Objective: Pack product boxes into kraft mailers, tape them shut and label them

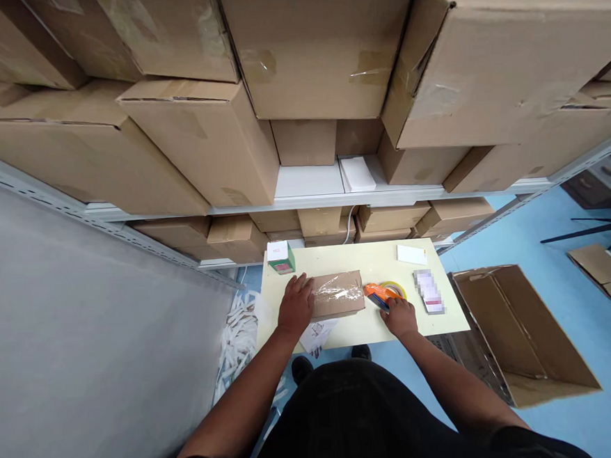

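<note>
The box [339,295] lies mid-way along the worktop [339,258], the left hand [296,303] resting loosely spread over its left end. Toward the near edge, the right hand [399,316] pinches a blue cutter [377,301].

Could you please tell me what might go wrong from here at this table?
The right hand, at the blue tool, is close to the orange item and might knock it aside. The left hand rests at one end of the taped cardboard box, so uneven pressure could make it shift. The printed sheet reaches the table's front edge and might slip off.
</note>
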Motion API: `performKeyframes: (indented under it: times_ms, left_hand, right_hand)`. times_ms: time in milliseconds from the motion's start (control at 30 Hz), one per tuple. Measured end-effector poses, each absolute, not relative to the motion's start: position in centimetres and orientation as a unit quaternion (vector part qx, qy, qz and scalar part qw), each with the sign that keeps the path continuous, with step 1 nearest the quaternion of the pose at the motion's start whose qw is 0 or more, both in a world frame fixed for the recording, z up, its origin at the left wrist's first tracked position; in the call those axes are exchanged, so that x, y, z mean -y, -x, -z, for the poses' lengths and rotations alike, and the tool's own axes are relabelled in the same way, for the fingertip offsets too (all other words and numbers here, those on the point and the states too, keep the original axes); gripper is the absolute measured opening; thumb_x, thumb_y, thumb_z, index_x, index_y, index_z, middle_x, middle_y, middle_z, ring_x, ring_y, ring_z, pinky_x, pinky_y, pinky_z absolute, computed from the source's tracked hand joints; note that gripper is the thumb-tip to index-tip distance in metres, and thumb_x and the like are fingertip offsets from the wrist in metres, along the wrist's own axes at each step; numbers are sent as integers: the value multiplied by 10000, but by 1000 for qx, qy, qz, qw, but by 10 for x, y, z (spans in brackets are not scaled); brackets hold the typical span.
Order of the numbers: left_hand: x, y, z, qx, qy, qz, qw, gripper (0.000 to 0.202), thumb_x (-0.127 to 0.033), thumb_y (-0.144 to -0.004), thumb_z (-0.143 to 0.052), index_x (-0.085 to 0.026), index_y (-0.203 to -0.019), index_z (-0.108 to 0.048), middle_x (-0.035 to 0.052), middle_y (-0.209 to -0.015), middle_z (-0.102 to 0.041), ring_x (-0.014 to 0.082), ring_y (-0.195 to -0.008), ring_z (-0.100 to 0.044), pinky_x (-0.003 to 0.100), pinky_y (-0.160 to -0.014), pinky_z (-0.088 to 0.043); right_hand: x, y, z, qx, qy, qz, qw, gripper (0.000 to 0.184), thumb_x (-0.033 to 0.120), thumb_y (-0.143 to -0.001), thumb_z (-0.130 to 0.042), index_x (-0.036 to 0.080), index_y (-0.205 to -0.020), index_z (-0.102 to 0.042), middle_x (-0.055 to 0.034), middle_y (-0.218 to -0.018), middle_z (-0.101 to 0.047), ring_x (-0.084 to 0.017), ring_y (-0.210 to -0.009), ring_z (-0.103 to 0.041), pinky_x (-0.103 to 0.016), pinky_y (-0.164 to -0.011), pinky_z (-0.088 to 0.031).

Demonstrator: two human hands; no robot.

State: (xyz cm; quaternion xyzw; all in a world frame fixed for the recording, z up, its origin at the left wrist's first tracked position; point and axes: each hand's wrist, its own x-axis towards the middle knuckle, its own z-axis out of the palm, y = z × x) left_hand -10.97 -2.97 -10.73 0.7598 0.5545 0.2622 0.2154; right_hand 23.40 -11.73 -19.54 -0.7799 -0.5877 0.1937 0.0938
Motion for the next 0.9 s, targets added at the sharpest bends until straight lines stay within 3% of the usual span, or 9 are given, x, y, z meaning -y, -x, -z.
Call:
performKeyframes:
  times_ms: [100,200,300,367,500,600,767,900]
  left_hand:
    - [29,109,107,-559,-758,-258,218,379,-282,-985,-490,-235,-1315,-670,104,-1473,-574,335,-1461,-402,570,-1246,-333]
    - [31,109,107,-554,-758,-259,224,378,-271,-975,-507,-254,-1321,-658,92,-1487,-563,327,-1476,-389,566,-1256,-314]
    - [34,110,108,-570,-736,-283,230,443,-295,-970,-532,-248,-1408,-577,94,-1567,-477,304,-1504,-361,520,-1264,-306]
    - [35,110,109,-619,-683,-301,246,578,-343,-947,-582,-232,-1502,-462,118,-1604,-422,301,-1506,-366,493,-1243,-338]
    - [33,111,108,-705,-570,-243,345,745,-501,-905,-647,-203,-1538,-393,170,-1415,-618,344,-1313,-591,481,-1074,-487]
    - [31,112,106,-702,-563,-216,379,720,-572,-918,-610,-203,-1512,-437,167,-1285,-707,348,-1190,-673,455,-983,-521]
    - [33,111,105,-707,-562,-223,366,722,-600,-920,-589,-195,-1502,-453,161,-1265,-723,326,-1166,-691,414,-947,-522]
    - [33,111,104,-705,-562,-221,372,713,-595,-921,-587,-200,-1500,-458,154,-1248,-731,325,-1149,-698,418,-941,-525]
  right_hand:
    - [107,-231,199,577,790,-175,105,328,367,-826,-672,271,-1139,-700,-149,-1086,-721,-377,-1213,-577,-603,-1032,-367]
    - [101,-225,184,571,777,-177,198,369,447,-858,-660,252,-1167,-715,-172,-1183,-707,-393,-1257,-550,-628,-1079,-345]
    - [99,-207,161,542,719,-298,318,481,584,-914,-580,234,-1214,-717,-161,-1302,-679,-371,-1309,-536,-583,-1118,-389]
    - [96,-187,147,467,686,-430,355,539,660,-923,-536,278,-1267,-697,-114,-1369,-660,-340,-1293,-572,-536,-1042,-495]
    - [88,-149,136,368,655,-556,355,665,696,-878,-599,350,-1444,-558,-102,-1477,-584,-330,-1246,-621,-456,-819,-608]
    - [85,-139,141,352,650,-578,345,741,711,-863,-611,361,-1502,-474,-109,-1501,-559,-325,-1298,-594,-478,-883,-590]
    - [90,-153,158,353,626,-603,346,781,791,-894,-468,357,-1540,-401,-103,-1584,-472,-295,-1416,-503,-496,-983,-535]
    - [98,-166,178,326,592,-634,376,830,843,-901,-321,316,-1536,-417,-136,-1598,-451,-281,-1307,-603,-472,-950,-551]
